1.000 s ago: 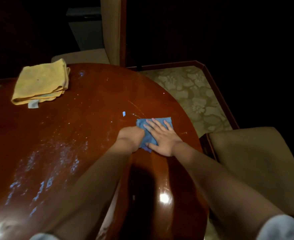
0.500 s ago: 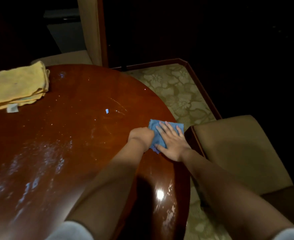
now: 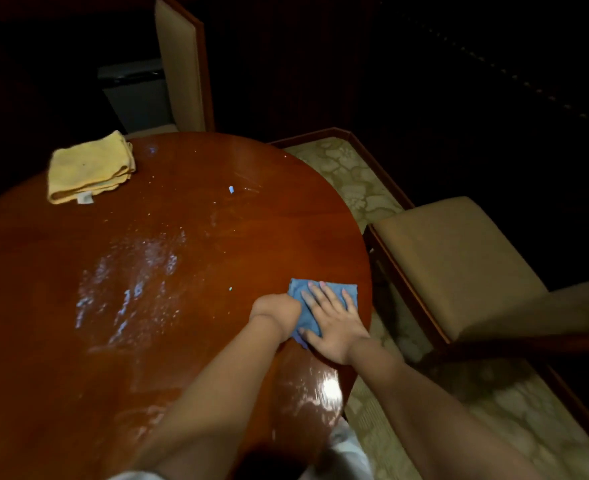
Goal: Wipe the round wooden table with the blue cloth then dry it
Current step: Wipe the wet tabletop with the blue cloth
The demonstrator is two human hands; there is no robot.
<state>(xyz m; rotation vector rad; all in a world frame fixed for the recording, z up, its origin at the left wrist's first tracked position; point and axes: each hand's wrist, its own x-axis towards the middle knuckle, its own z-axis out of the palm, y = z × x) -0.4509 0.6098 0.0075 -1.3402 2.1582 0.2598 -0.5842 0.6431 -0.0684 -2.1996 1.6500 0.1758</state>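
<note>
The round wooden table (image 3: 189,237) is glossy reddish brown, with wet streaks and white specks in its middle. A small blue cloth (image 3: 324,292) lies flat near the table's right edge. My right hand (image 3: 334,320) presses on it with straight, spread fingers. My left hand (image 3: 277,311) sits at the cloth's left edge with curled fingers gripping that edge. A folded yellow cloth (image 3: 90,168) rests at the table's far left.
A cushioned chair (image 3: 459,268) stands just right of the table edge. Another chair's back (image 3: 182,67) rises behind the table. Patterned carpet (image 3: 362,181) lies on the floor to the right. A small blue scrap (image 3: 231,189) lies on the far tabletop.
Both hands have slid the blue cloth toward the table's right edge. The view has shifted, so more of the wet tabletop and the yellow cloth shows.
</note>
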